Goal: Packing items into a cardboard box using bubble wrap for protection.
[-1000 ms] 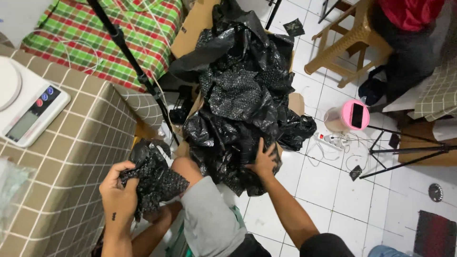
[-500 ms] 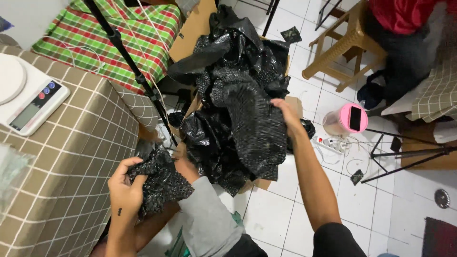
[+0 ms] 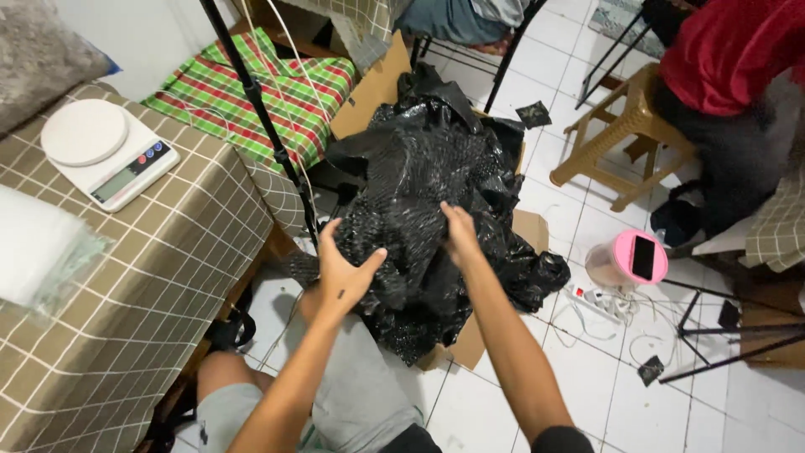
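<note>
Both hands rest on the black plastic (image 3: 428,210) — a big crumpled heap that fills an open cardboard box (image 3: 381,84) on the white tile floor. The left hand (image 3: 344,268) lies spread wide against its near side; the right hand (image 3: 461,235) presses on top, fingers hidden. A scale (image 3: 109,151) stands on the checked table (image 3: 142,319) at the left.

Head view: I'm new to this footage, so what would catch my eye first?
A big heap of crumpled black plastic bags spills from a cardboard box at centre, with the left hand and right hand pressed on it. A white kitchen scale sits on the checked tablecloth at left.
</note>
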